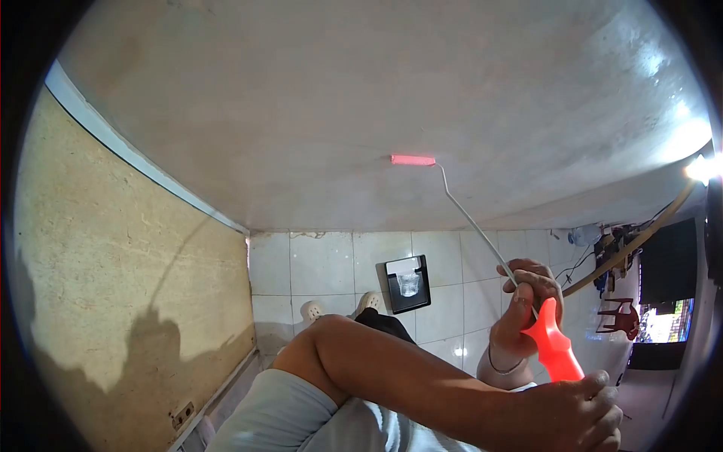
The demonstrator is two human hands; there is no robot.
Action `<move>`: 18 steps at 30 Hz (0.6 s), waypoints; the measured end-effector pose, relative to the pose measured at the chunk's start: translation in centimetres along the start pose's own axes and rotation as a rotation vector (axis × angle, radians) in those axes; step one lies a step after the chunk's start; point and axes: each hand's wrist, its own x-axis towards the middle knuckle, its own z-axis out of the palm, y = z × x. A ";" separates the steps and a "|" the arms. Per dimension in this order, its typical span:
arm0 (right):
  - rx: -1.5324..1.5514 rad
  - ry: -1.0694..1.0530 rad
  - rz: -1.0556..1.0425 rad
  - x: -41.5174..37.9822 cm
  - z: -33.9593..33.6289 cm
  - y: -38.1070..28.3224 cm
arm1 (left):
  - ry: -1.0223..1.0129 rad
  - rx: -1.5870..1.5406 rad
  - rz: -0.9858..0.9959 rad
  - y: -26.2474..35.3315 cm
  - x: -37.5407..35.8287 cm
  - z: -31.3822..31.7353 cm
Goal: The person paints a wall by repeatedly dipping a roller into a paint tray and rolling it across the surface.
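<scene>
My right hand (pixel 529 290) is closed around the metal rod just above the orange-red handle of a paint roller. My left hand (pixel 591 413) grips the lower end of the same handle (pixel 556 343), with my left forearm crossing in front of my right wrist. From my hands the thin rod slants up and left to a small pink roller head (pixel 413 160), which lies against or very close to the grey wall (pixel 301 120); contact is not certain. A black paint tray (pixel 419 295) with a whitish, shiny patch inside sits on the tiled floor.
Light shoes (pixel 369 301) show beside the tray. To the left is a yellowish wall (pixel 120 226) with a socket low down. At the right are a bright lamp (pixel 702 169), a slanting pole (pixel 640 239), cables, a clear bottle (pixel 584 235) and a red chair (pixel 621 319).
</scene>
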 end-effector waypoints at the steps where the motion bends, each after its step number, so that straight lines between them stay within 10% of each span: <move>1: 0.105 0.013 -0.064 -0.1 0.1 -0.3 | -0.032 0.303 0.036 -1.1 -0.6 -1.0; 3: 0.015 0.026 0.047 -1.2 3.4 4.5 | -0.244 1.247 0.017 -5.6 -5.3 -0.8; 5: -0.176 -0.066 0.239 -0.4 7.1 6.3 | -0.330 0.482 -0.505 -10.7 -8.1 -3.2; 6: -0.316 -0.085 0.186 -1.3 8.8 9.5 | -0.184 0.240 -0.455 -13.9 -10.7 -4.4; 11: -0.491 -0.200 0.165 -8.2 11.6 19.1 | -0.382 0.170 -0.604 -14.1 -18.3 -6.5; 13: 0.070 -0.369 0.562 -12.4 8.9 19.0 | -0.377 0.199 -0.474 -10.9 -21.0 -6.2; 15: 1.128 -0.152 1.545 -15.1 4.3 16.9 | -0.415 0.147 -0.322 -7.8 -23.6 -5.9; 16: 0.772 -0.545 1.193 -17.8 2.1 18.7 | -0.473 0.057 -0.311 -6.2 -25.0 -5.8; 17: 1.119 -0.305 1.792 -14.3 1.3 12.6 | -0.647 0.021 -0.327 -4.5 -25.7 -6.0; 18: 1.118 -0.369 1.680 -14.1 0.3 9.7 | -0.819 -0.018 -0.348 -2.7 -26.5 -6.1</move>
